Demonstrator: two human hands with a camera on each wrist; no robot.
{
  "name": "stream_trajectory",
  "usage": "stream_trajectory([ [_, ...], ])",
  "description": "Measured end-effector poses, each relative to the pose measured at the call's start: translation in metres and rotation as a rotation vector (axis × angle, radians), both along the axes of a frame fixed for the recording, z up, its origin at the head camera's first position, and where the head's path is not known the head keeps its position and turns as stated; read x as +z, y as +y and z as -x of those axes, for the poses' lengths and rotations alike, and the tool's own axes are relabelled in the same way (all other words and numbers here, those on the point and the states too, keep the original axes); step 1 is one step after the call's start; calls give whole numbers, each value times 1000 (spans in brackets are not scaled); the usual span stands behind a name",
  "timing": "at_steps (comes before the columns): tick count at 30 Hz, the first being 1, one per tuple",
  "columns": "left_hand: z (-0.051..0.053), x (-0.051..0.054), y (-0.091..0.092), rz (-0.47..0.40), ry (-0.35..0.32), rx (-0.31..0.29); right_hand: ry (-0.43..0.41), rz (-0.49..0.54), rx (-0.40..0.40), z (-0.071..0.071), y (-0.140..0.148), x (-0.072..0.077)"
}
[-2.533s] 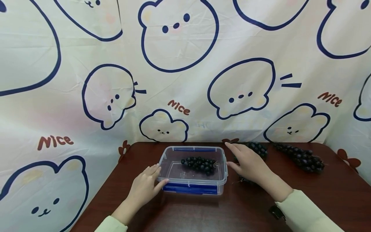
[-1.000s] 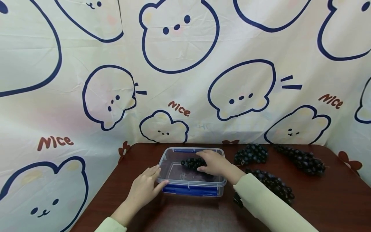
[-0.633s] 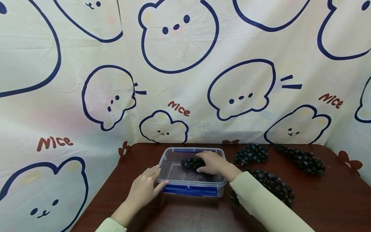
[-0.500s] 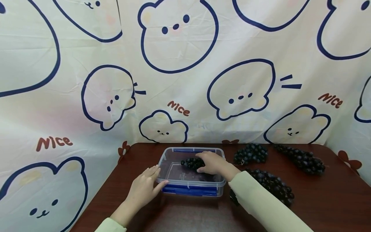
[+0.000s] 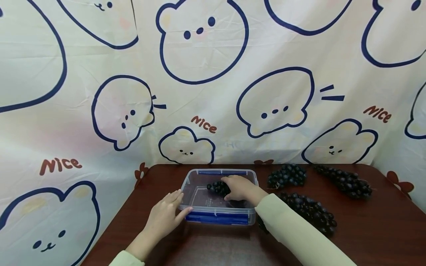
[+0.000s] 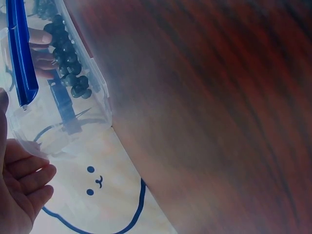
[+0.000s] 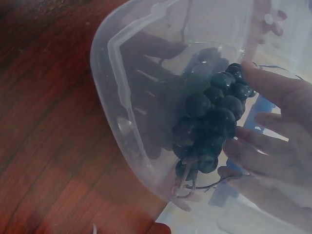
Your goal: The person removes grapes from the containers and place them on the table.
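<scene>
A bunch of dark grapes [image 5: 217, 187] lies inside a clear plastic box [image 5: 199, 203] with blue side clips. My right hand [image 5: 237, 188] reaches down into the box and holds the bunch, covering its right part. Through the box wall, the right wrist view shows the thumb and fingers against the grapes [image 7: 214, 112]. My left hand [image 5: 166, 212] rests at the box's front left corner, with the thumb along the front edge and the fingers by the left side. The left wrist view catches that hand [image 6: 22, 190] beside the box, its fingers loosely bent.
Right of the box, on the dark wooden table [image 5: 219, 247], lie more bunches of grapes: one at the back [image 5: 287, 175], one nearer the front [image 5: 309, 214], another at the far right [image 5: 346, 181]. A printed cloth [image 5: 226, 96] hangs behind the table.
My right hand has come from outside the box's right side into it, onto the grapes, then shifted slightly left. The box and left hand have stayed in place.
</scene>
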State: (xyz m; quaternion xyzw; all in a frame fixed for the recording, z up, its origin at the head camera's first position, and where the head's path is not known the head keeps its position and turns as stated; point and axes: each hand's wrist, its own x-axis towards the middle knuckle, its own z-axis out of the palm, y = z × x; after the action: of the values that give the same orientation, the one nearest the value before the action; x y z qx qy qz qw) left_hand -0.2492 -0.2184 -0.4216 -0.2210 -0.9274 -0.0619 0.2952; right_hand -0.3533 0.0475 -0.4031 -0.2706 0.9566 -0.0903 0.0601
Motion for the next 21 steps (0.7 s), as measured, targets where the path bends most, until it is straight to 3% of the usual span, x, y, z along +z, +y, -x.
stream_trajectory([
  [21, -1, 0, 0, -7, -1, -5, 9, -47, -23, 4, -3, -4],
])
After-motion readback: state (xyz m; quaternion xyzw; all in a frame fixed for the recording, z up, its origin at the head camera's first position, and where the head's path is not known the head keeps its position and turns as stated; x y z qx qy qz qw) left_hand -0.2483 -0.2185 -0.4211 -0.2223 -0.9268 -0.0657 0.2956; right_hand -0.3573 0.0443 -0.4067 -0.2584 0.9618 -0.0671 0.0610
